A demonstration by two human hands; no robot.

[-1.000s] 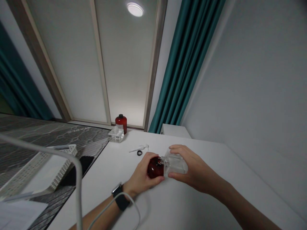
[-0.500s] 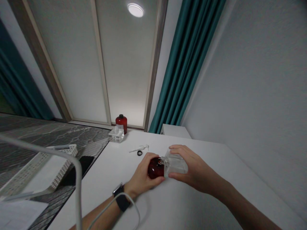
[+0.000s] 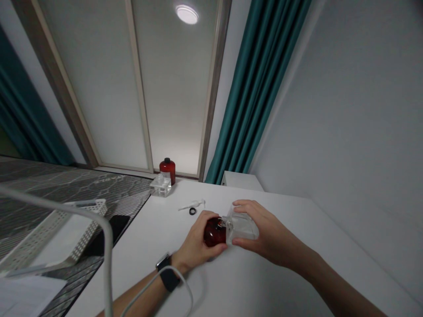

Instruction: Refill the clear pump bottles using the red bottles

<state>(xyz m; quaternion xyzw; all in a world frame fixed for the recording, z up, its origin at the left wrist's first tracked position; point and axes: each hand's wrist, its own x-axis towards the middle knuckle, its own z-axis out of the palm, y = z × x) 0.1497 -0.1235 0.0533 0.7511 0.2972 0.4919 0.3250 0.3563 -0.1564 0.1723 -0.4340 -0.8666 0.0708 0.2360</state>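
Note:
My left hand (image 3: 201,241) is wrapped round a dark red bottle (image 3: 214,232) over the white table (image 3: 158,237). In my right hand (image 3: 261,226) is a clear square bottle (image 3: 242,226), tipped on its side, its neck against the mouth of the red bottle. Whether liquid runs between them I cannot make out. Beyond my left hand lie a white pump head (image 3: 193,204) with a thin tube and a black ring (image 3: 192,211). My left wrist wears a dark watch (image 3: 168,272).
At the table's far left corner stand another red bottle (image 3: 167,169) with a black cap and a clear box (image 3: 161,185). A white perforated basket (image 3: 82,233) is at the left, below table height. A pale cable (image 3: 107,255) crosses the near left.

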